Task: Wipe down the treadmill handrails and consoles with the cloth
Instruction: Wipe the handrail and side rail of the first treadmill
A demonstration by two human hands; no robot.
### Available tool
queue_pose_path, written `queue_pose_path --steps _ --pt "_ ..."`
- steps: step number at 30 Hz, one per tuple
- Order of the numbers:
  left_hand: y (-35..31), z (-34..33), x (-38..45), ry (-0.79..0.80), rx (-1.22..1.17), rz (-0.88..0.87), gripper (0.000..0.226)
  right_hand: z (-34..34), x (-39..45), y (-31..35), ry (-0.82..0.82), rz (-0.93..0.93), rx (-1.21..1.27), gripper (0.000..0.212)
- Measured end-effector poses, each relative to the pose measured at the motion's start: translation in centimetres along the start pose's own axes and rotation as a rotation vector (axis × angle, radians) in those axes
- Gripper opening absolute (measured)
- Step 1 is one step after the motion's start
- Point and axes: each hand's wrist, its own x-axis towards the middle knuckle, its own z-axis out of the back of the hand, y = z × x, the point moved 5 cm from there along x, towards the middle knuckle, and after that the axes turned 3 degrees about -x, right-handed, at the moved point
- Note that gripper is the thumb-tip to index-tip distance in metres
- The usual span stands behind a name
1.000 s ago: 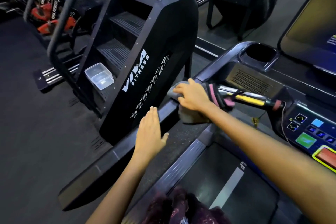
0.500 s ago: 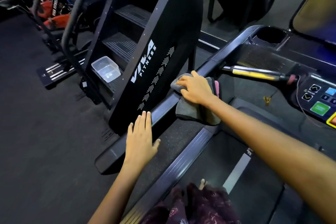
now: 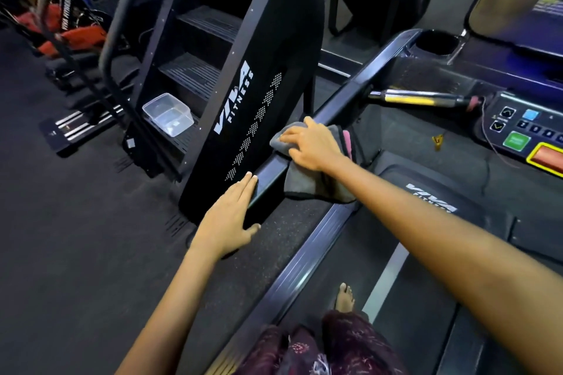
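On lowest step of the black stair-climber [image 3: 243,94], left of treadmill: 1 clear plastic tub [image 3: 168,114], contents not discernible. Cup holder [image 3: 436,42] at top of treadmill console [image 3: 524,131]; interior too dark to tell. Left handrail [image 3: 341,103] runs diagonally from cup holder down toward the person. Right hand [image 3: 307,143] lies on grey cloth [image 3: 313,183], fingers spread, pressing it onto rail; cloth drapes over rail's inner side, pink edge showing. Left hand [image 3: 228,216] rests flat on rail's lower end, fingers straight and together, near the cloth but apart from it. 1 yellow-and-chrome grip bar [image 3: 420,98] projects between rail and console. Stair-climber stands close along rail's outer side. 1 bare foot [image 3: 344,298] on belt [image 3: 396,298].
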Motion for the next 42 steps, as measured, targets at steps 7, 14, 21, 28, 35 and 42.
queue_pose_path --steps 7,14,21,28,35,42 --pt "0.8 0.6 -0.8 -0.087 -0.104 0.043 0.091 -0.8 -1.2 1.6 -0.094 -0.079 0.032 0.039" --pt "1.5 0.4 -0.9 -0.113 -0.258 0.079 0.076 -1.9 -3.8 5.6 -0.209 -0.045 0.189 0.044" --pt "3.2 1.1 -2.0 -0.353 -0.556 0.367 0.042 -1.7 -3.9 5.7 -0.161 -0.093 0.186 0.047" --pt "4.2 1.3 -2.3 -0.318 -0.573 0.398 0.032 -2.1 -5.5 7.9 -0.217 -0.075 0.261 0.045" --pt "3.5 0.4 -3.8 -0.164 -0.466 0.266 0.048 -3.0 -8.1 10.0 -0.347 -0.087 0.340 0.047" --pt "2.3 1.0 -4.9 -0.315 -0.538 0.195 0.055 -8.4 -12.7 12.8 -0.329 -0.408 0.800 0.075"
